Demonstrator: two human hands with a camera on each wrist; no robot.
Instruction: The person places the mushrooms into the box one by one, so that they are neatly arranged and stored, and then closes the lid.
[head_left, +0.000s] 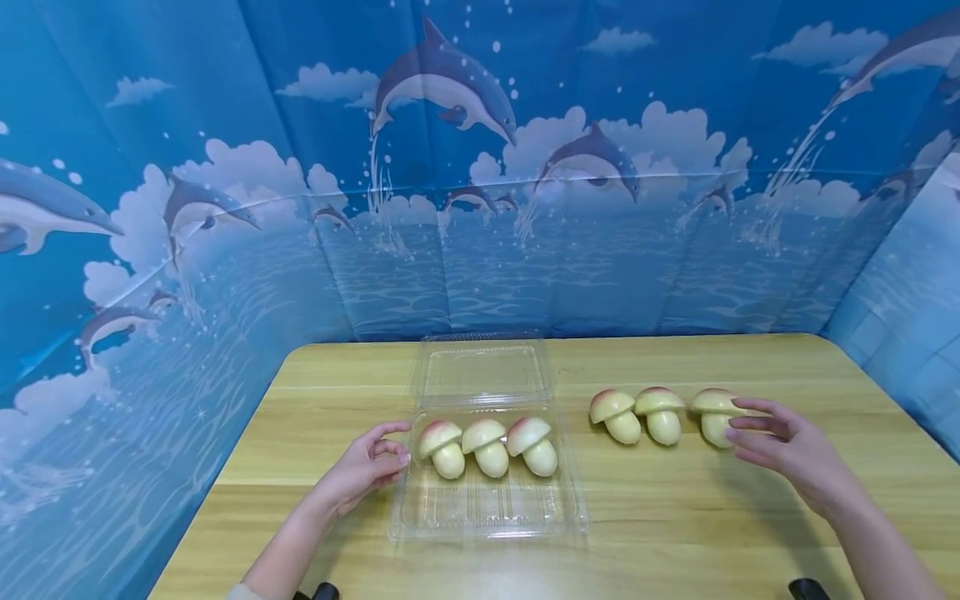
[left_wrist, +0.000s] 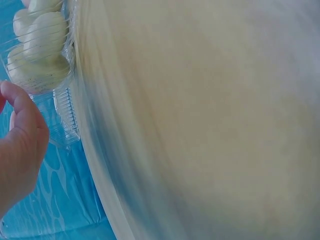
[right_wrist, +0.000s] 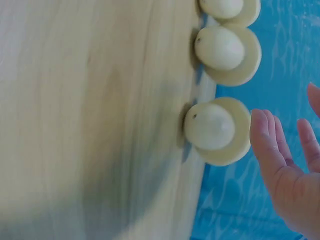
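Observation:
A clear plastic clamshell box (head_left: 495, 517) lies with its lid folded back, and three toy mushrooms (head_left: 491, 460), cream with pinkish-red tinted caps, lie in a row in its base. At the box's left edge is my left hand (head_left: 363, 467), fingers loosely bent, fingertips right by the rim. Three similar mushrooms lie on the table to the right of the box. My right hand (head_left: 787, 450) reaches to the rightmost mushroom (right_wrist: 210, 127), its fingers extended and spread from the thumb. In the right wrist view the fingertips are right at that mushroom's cap.
The box's clear lid (head_left: 483, 372) lies flat towards the table's back edge. The wooden table (head_left: 675, 525) ends against a blue dolphin-print curtain (head_left: 480, 275). Two mushrooms (head_left: 663, 427) lie between the box and my right hand. Dark objects (head_left: 808, 588) show at the bottom edge.

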